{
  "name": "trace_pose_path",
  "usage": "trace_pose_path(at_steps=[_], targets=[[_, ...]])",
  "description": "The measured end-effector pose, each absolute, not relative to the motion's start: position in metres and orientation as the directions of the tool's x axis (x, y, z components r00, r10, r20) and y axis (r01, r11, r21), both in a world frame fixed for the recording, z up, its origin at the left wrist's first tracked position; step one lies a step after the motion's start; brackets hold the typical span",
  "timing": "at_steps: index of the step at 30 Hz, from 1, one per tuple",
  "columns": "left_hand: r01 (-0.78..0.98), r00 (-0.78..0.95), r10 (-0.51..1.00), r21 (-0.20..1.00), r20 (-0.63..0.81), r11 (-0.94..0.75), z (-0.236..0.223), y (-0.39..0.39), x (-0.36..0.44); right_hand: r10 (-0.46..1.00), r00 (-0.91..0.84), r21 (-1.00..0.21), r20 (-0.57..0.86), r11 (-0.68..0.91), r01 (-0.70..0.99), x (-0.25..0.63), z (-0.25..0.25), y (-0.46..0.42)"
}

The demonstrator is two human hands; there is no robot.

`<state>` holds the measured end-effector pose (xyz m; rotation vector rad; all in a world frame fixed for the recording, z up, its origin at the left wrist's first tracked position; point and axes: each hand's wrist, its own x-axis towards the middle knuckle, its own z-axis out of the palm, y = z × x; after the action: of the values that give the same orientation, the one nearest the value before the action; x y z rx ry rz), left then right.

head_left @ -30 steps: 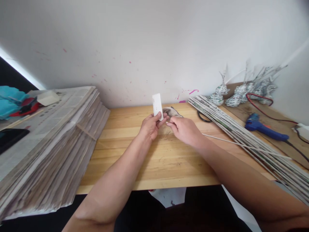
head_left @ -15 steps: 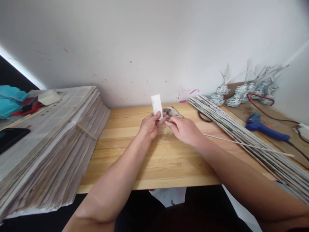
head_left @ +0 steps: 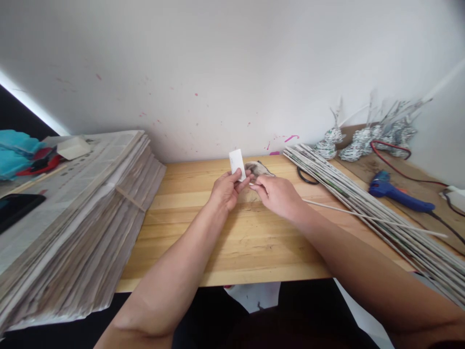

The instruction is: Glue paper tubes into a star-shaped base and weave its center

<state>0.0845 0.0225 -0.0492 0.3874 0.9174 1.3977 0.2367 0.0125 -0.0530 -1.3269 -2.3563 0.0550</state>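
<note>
My left hand is closed on a small white card-like piece, held upright between thumb and fingers, with faint marks along its left edge. Right beside it, my right hand pinches a thin white rolled-paper stick. The stick's near end shows at my fingertips, and its long end runs out to the right past my wrist. Part of it is hidden behind the hand and forearm. A crumpled grey-white cloth lies on the wooden table just behind my hands.
A tall newspaper stack stands at left, carrying a phone and a white block. To the right lie a bundle of paper sticks, a black ring-shaped handle, a blue glue gun and several woven paper figures.
The white piece has dropped slightly and leans a little more. The paper stick has shifted slightly to the right. Both hands stay in nearly the same place.
</note>
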Motion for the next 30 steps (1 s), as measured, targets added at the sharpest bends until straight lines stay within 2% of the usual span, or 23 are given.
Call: trace_pose_path(at_steps=[3,8,14,18,24,28,30], targets=[[-0.672,-0.096,0.942,0.719,-0.322,0.177,-0.0487,0.0225,0.084,0.828,-0.464,-0.2,0.316,0.536,0.82,0.2371,-0.0518,0.0116],[-0.681,-0.097,0.941,0.711,-0.323,0.174,-0.0482,0.0224,0.0844,0.792,-0.473,-0.224,0.386,0.578,0.785,0.2375,-0.0512,0.0125],[-0.663,-0.105,0.945,0.73,-0.311,0.166,-0.0494,0.023,0.0839,0.785,-0.518,-0.144,0.339,0.588,0.796,0.2385,-0.0523,0.016],[-0.66,-0.087,0.954,0.734,-0.286,0.16,-0.0502,0.0229,0.0835,0.776,-0.488,-0.178,0.4,0.588,0.789,0.2386,-0.0512,0.0161],[-0.692,-0.1,0.942,0.703,-0.32,0.165,-0.048,0.0219,0.0829,0.824,-0.495,-0.179,0.277,0.55,0.816,0.2387,-0.0524,0.014],[-0.674,-0.116,0.945,0.723,-0.305,0.151,-0.0476,0.0218,0.0831,0.788,-0.487,-0.263,0.377,0.595,0.759,0.2387,-0.0523,0.0133],[-0.664,-0.125,0.946,0.734,-0.298,0.143,-0.0482,0.0222,0.0832,0.793,-0.473,-0.264,0.383,0.585,0.767,0.2384,-0.0506,0.0127]])
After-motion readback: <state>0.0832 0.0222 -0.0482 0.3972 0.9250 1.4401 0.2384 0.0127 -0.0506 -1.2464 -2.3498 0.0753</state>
